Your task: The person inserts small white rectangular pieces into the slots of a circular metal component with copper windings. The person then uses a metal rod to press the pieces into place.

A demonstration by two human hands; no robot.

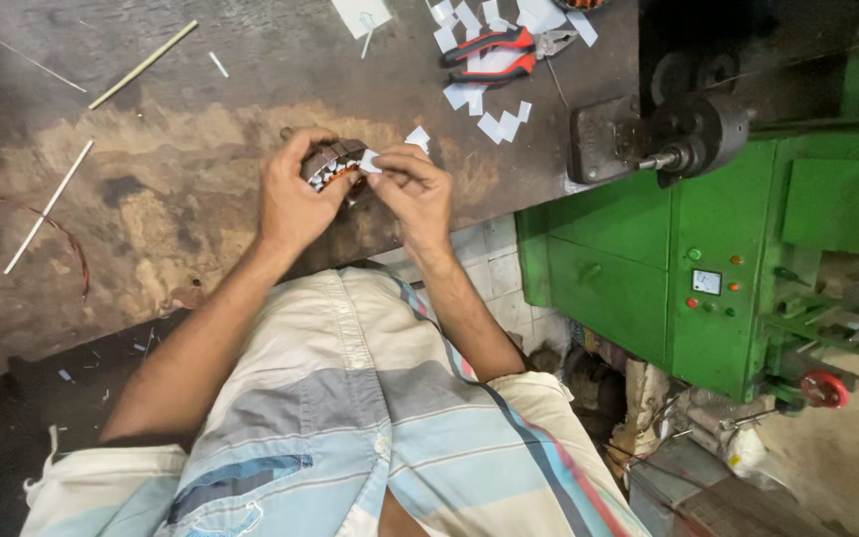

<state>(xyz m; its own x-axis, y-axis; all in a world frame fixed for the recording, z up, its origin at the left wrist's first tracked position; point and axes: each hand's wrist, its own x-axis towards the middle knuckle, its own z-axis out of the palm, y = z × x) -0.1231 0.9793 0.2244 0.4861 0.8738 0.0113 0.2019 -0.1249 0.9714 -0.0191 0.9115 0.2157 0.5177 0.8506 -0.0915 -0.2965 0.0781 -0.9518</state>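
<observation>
1. The motor stator [333, 164] is a small dark block with copper-red windings and pale slot edges on the face turned toward the person. It is held just above the near edge of the worn brown surface [151, 179], between both hands.
2. The left hand [293, 199] is wrapped around the stator, fingers curled over its top. The right hand [412, 189] is pinched narrow on a small white paper slip [370, 161] that touches the stator's end.
3. Counted: two hands, one stator, one pair of red-handled pliers [504, 55] lying at the far side of the surface, and three thin pale sticks [49, 207] scattered at the left. Many white paper pieces [494, 124] lie around the pliers, too overlapped to count exactly.
4. A green machine [688, 288] stands beside the surface to the right, with a small meter, a few round buttons and a dark spindle head [693, 129] above.
5. The stator's far side and underside are hidden by the fingers. A white sheet at the top edge is cut off, and the clutter on the floor by the machine is hard to make out.
</observation>
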